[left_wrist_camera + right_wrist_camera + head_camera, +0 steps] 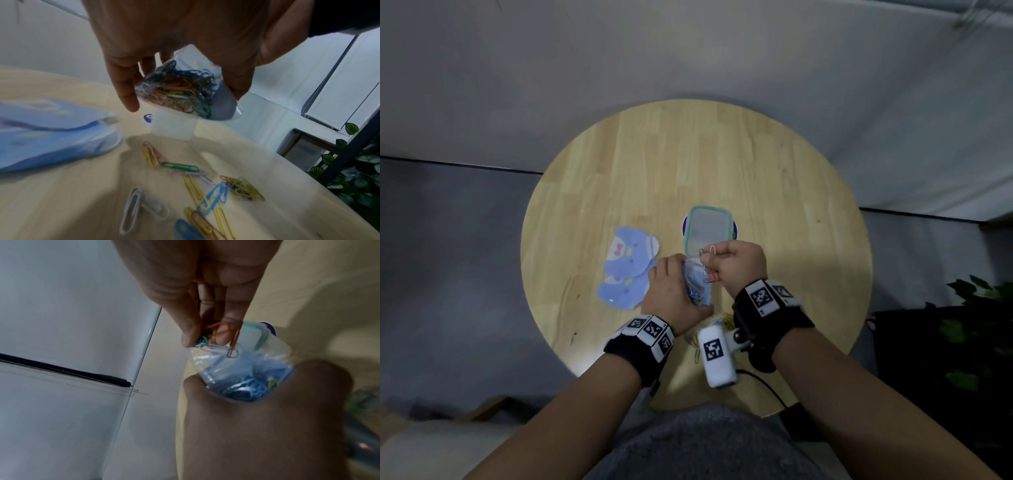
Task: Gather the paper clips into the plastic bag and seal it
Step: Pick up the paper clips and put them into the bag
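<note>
My left hand point(671, 291) grips a clear plastic bag point(185, 95) above the round wooden table point(619, 164), its mouth facing up and open. The bag point(242, 369) holds a tangle of coloured paper clips point(180, 89). My right hand point(736, 263) pinches a small bunch of paper clips point(213, 335) right over the bag's mouth; an orange clip point(233, 347) dangles into the opening. Several loose paper clips point(205, 191) in yellow, green, blue, white and orange lie on the table under my left hand, near the front edge.
A clear box with a teal-rimmed lid point(707, 229) stands just behind my hands. Two pale blue cloth pieces with cartoon faces point(628, 267) lie to the left. Green leaves point(976, 329) and a dark frame sit off the table's right side.
</note>
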`<state>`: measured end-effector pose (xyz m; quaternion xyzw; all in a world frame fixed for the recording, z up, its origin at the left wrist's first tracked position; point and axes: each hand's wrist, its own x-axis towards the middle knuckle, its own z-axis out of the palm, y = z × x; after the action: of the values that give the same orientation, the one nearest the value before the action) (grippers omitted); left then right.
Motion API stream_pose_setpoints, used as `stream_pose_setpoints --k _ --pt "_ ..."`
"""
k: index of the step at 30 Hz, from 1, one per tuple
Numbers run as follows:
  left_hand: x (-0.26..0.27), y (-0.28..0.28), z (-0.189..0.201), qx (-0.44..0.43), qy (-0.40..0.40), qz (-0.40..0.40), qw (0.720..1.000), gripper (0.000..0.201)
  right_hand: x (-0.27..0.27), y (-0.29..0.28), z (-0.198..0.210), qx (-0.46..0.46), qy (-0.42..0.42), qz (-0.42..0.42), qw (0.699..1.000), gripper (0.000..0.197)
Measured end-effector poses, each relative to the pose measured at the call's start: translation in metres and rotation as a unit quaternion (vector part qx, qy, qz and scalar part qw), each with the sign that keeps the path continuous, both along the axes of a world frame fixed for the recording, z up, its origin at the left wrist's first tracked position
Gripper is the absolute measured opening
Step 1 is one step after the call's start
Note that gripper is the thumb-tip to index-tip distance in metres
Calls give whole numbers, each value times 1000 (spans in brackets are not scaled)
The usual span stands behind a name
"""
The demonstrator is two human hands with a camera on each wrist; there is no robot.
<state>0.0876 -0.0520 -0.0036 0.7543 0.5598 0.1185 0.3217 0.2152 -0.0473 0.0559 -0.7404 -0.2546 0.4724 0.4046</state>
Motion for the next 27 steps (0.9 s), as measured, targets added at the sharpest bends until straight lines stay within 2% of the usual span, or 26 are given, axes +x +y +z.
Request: stream_pose_setpoints --k 6,9,13,17,19,22,24,25,27 --pt "6 6 5 -6 -9 -2 1000 83 4 2 13 49 85 -57 994 5" --pt "7 4 8 6 -22 8 1000 79 4 1 14 44 86 -64 993 5" --pt "7 5 9 23 -28 23 999 76 4 -1 2 23 -7 -27 999 9" --pt "4 5 6 32 -35 30 998 76 0 -3 3 24 -120 95 988 23" --pt "4 4 6 30 -40 37 998 78 -2 -5 7 29 -141 142 979 21" --pt "2 7 6 48 -41 48 997 74 7 -8 6 41 -147 119 981 20" --pt "-2 10 6 49 -32 47 997 74 23 -14 -6 6 -195 104 975 14" --pt "-5 12 4 49 -27 47 997 75 32 -20 -14 -31 -226 125 966 10" --pt "-11 14 2 48 -18 53 997 77 43 -38 -32 -130 -275 225 926 21"
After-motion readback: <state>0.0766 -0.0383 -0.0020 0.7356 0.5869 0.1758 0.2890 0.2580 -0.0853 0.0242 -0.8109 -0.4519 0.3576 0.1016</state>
